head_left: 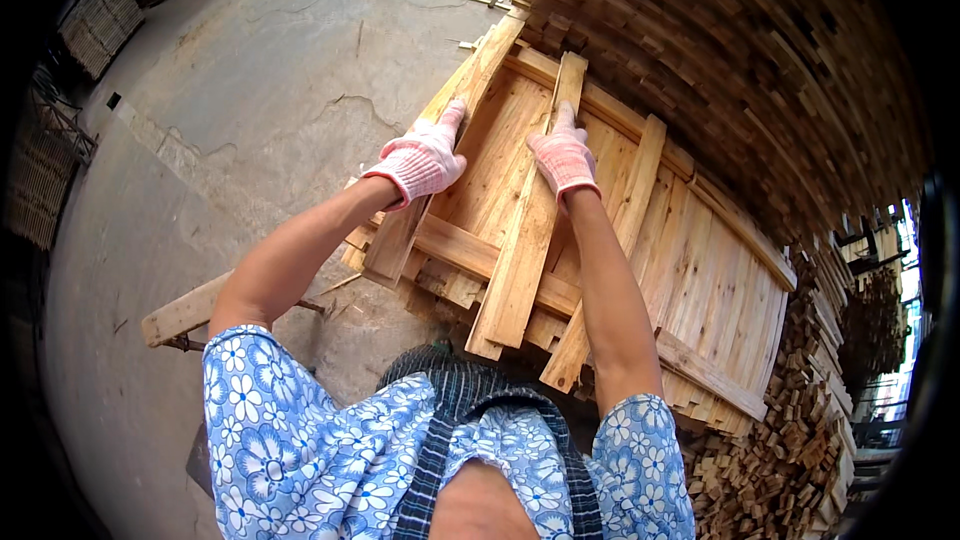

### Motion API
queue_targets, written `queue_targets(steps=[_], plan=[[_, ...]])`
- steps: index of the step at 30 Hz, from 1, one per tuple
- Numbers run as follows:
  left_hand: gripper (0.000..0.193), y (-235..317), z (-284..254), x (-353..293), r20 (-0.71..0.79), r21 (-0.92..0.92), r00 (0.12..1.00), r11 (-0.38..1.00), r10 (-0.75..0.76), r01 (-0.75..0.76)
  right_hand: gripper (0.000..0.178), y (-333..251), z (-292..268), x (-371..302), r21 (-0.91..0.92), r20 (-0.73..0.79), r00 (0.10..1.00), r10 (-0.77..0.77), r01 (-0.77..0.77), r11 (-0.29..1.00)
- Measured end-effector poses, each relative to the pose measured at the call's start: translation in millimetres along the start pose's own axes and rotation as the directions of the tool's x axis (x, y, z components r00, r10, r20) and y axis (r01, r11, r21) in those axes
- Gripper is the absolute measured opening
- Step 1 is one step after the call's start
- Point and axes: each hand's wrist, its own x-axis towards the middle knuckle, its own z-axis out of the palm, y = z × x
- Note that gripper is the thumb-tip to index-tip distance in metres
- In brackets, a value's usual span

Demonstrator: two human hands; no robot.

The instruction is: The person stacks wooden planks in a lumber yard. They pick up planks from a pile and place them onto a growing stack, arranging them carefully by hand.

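My left hand (422, 158), in a pink-and-white knitted glove, is closed on a wooden board (393, 242) lying slantwise at the left end of a pile of planks (705, 265). Its index finger stretches along the board. My right hand (565, 155), gloved alike, grips a second wooden board (515, 275), its index finger pointing up along the wood. This one appears to be two narrow pieces lying side by side or overlapping. Both boards rest across two long crosswise battens (455, 245) on the pile. The undersides of my fingers are hidden.
Right of my hands, another loose board (640, 180) crosses the pile. A tall stack of timber (720, 50) rises just behind it. Cut wood ends (770, 465) are heaped at the lower right. A wooden bench (185, 310) stands on the concrete floor (250, 130) to my left.
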Motion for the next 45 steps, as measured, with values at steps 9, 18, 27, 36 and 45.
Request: queue_targets(steps=[9,18,27,36,45], plan=[[0.087,-14.3,-7.0,3.0,-0.036,-0.047,0.998,0.998,0.047,-0.049,0.092,-3.9,20.0,23.2,0.342,-0.050,0.995,-0.085,0.097,0.935],[0.043,-34.9,15.3,53.9,-0.140,0.365,0.916,0.880,0.376,-0.305,0.065,-49.4,90.1,65.0,0.309,-0.256,0.952,-0.170,0.247,0.919],[0.063,-27.1,5.7,38.9,-0.172,-0.059,0.985,0.998,-0.018,0.008,0.079,133.0,-68.3,-79.7,-0.169,-0.248,0.958,-0.143,0.103,0.980],[0.070,-24.1,1.2,35.7,-0.085,-0.121,0.996,0.992,-0.038,0.028,0.054,71.8,46.2,-8.0,-0.293,-0.174,0.931,-0.321,0.262,0.919],[0.036,-77.9,25.8,66.6,-0.265,0.301,0.880,0.901,0.394,-0.313,0.060,27.5,43.8,-13.7,0.109,-0.132,0.855,-0.501,0.515,0.850]])
